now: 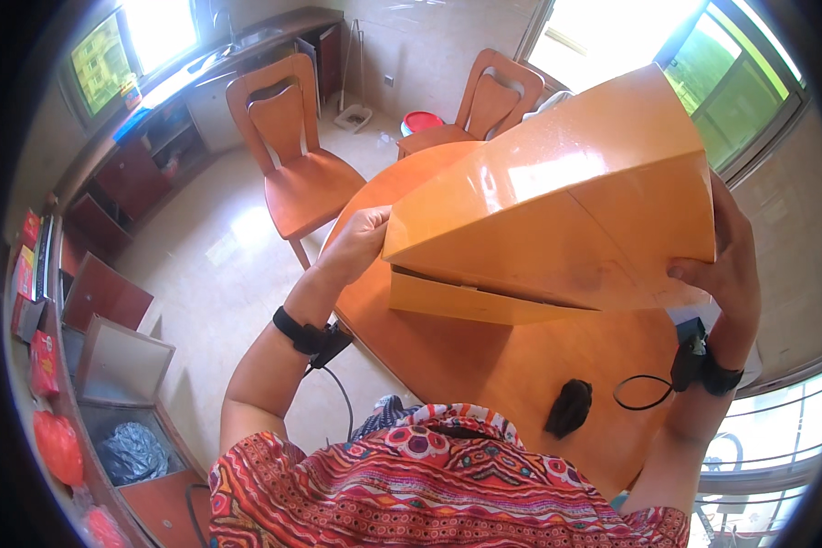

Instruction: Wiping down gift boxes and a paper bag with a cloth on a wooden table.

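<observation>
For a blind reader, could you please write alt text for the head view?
Both hands, left and right, lift a large orange wooden box above a round table. Two chairs stand beyond it.

Both hands raised apart: left hand (361, 239) and right hand (726, 265) gripping.

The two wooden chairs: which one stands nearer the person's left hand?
The chair on the left of the picture, its seat just beyond the left hand. The other chair stands at the round table's far edge.
</observation>
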